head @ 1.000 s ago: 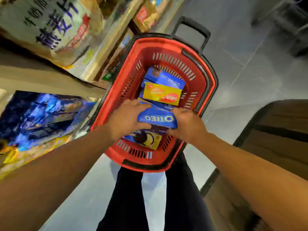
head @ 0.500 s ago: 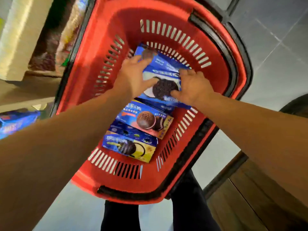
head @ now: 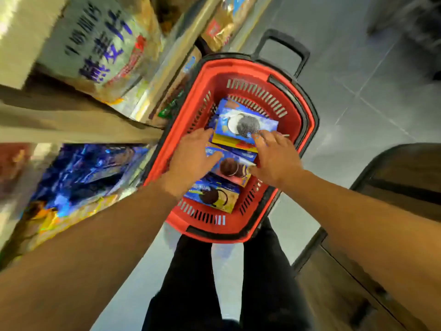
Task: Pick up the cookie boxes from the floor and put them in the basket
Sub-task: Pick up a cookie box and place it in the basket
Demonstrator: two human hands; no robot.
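A: And the top box (head: 245,126) is down! Half a second ago both hands were pressed on it at the far end of the basket (head: 307,120); now they've slid back off it, and the view has pulled up and away.

B: It sits flat on the far stack, cookie face up. The left hand (head: 193,158) hovers over the middle box (head: 232,167), fingers loose and spread, holding nothing.

A: Same on the right hand (head: 274,156): fingers straight, tips just at the top box's near edge, nothing gripped. Touching or just clear, I cannot tell.

B: A near box (head: 214,195) lies by the basket's close wall. So the boxes in view are inside, laid in a row down the middle.

A: How do these handle, you reckon?

B: Light cardboard, I'd say. Stiff enough to carry, glossy so a bit slippery, and the cookies inside would crack under a hard squeeze. Best held across the long edges, thumb one side, fingers the other.

A: No box shows on the floor (head: 358,96) from here.
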